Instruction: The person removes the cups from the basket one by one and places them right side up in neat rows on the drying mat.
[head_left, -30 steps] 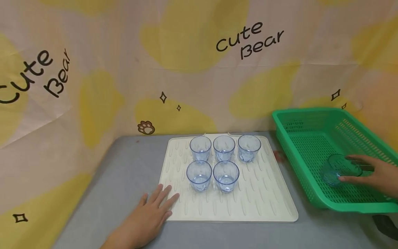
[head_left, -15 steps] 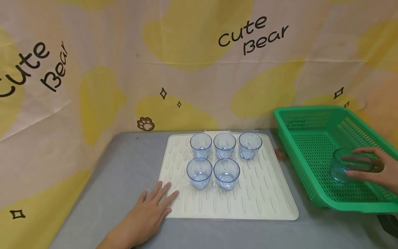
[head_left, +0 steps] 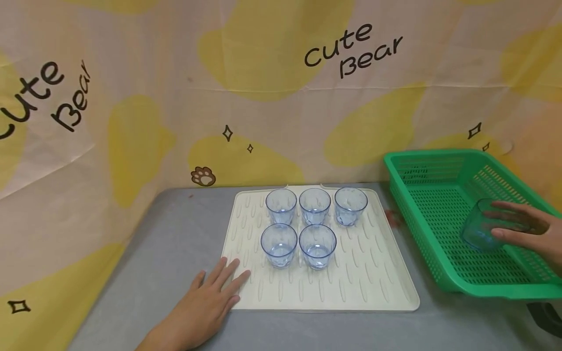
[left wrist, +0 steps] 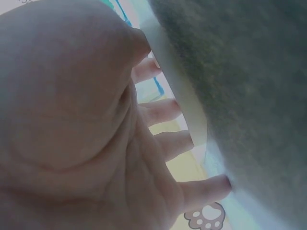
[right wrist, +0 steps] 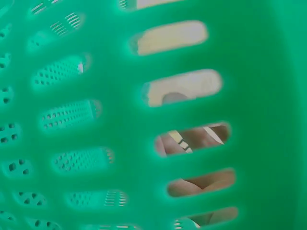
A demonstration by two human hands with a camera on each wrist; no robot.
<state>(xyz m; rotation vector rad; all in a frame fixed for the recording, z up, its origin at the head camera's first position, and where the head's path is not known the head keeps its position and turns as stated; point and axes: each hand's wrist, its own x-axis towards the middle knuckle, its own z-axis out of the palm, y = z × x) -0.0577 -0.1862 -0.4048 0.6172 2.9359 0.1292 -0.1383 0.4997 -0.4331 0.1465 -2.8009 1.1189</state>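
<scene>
In the head view, my right hand (head_left: 537, 231) holds a clear drinking glass (head_left: 475, 229) inside the green plastic basket (head_left: 496, 290), thumb on the near side and fingers on the far side. The glass leans; whether its base touches the basket floor I cannot tell. My left hand (head_left: 204, 307) lies with spread, straight fingers on the near left edge of the white ridged mat (head_left: 342, 292). Several bluish glasses stand upright on this mat, two in the front row, one of them a front glass (head_left: 318, 247), and three behind, including a back right glass (head_left: 350, 207).
A grey cloth (head_left: 153, 253) covers the table under the mat and basket. Behind rises a printed fabric backdrop (head_left: 272, 112). In the right wrist view, the slotted basket wall (right wrist: 268, 120) hides most of the hand. A dark object (head_left: 546, 318) sits below the basket's near right corner.
My right hand has shifted the glass slightly up and away within the basket, and its tilt has changed. The left hand stays on the mat's edge.
</scene>
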